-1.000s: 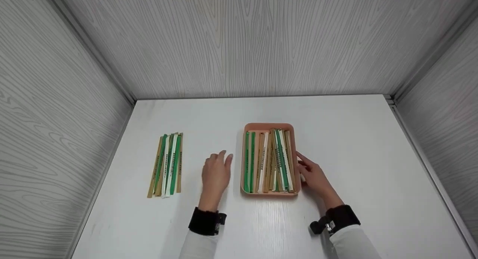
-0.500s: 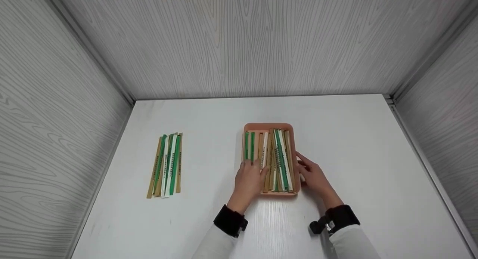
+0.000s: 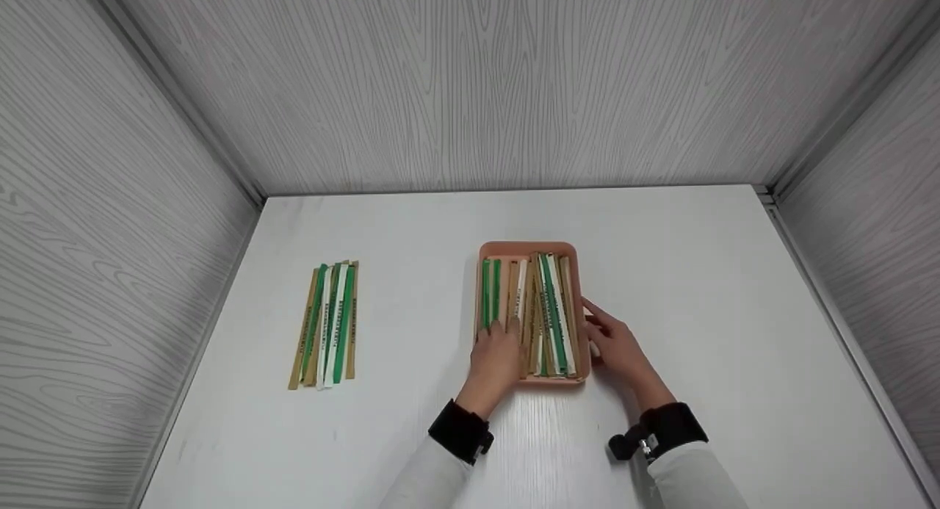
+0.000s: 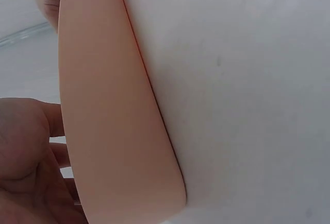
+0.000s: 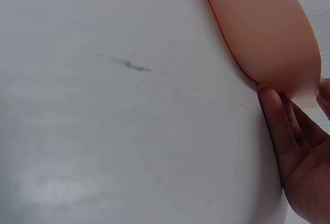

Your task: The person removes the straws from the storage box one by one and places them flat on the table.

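The left hand (image 3: pixel 496 358) reaches over the near left part of the tray (image 3: pixel 529 247), fingers down inside it; I cannot tell whether they pinch anything. The right hand (image 3: pixel 620 347) has its fingers fairly straight, touching the tray's right side. Black wristbands (image 3: pixel 461 431) and pale sleeves (image 3: pixel 429 476) show below both. Well left of the tray, I have a loose pile (image 3: pixel 327 325) of green, white and tan packets on the white surface (image 3: pixel 411 274), with a grey wood-grain wall (image 3: pixel 470 83) behind. My right wrist view catches a dark smudge (image 5: pixel 136 67).

The tray is shallow, salmon-pink and round-cornered, sitting near the middle of the surface. In it lie two green packets (image 3: pixel 485 289), a tan and a white packet (image 3: pixel 521 285), then an overlapping heap (image 3: pixel 556 311) along the right wall.

The left hand blocks my view of the green packets' near ends. From the left wrist, the tray's side hides its contents and the frame cuts the hand off. The print is too small to read.
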Available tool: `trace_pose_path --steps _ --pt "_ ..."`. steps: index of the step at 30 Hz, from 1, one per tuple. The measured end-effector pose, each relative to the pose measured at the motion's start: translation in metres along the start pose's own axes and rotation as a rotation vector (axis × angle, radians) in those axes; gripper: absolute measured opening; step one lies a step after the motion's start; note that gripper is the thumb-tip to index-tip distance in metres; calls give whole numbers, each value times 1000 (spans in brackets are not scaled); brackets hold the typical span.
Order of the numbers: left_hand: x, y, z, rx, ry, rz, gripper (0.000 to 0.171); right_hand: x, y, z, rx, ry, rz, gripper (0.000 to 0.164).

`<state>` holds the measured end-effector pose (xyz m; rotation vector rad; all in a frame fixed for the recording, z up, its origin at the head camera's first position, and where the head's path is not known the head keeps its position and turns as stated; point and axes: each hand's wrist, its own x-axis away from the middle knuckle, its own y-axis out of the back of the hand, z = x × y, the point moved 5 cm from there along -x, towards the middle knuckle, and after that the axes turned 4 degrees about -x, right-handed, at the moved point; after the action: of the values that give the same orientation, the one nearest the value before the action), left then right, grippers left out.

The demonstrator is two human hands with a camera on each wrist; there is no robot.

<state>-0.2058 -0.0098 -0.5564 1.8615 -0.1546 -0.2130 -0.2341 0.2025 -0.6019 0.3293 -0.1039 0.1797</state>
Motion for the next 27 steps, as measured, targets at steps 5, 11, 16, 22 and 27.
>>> trace_pose_path --steps 5,11,16,22,27 --pt "-1 0 -1 1 -33 -24 47 -1 0 -1 1 -8 1 50" --pt "-1 -3 1 27 9 -26 60 0 1 0 5 -23 -5 50" --pt "-1 -7 3 6 52 15 61 0 0 1 22 0 -1 50" --pt "-2 -8 3 -30 54 -7 64 1 -1 4 10 -17 7 50" --pt "-1 -4 3 -48 36 -62 33 12 -1 30 -64 -52 56 51"
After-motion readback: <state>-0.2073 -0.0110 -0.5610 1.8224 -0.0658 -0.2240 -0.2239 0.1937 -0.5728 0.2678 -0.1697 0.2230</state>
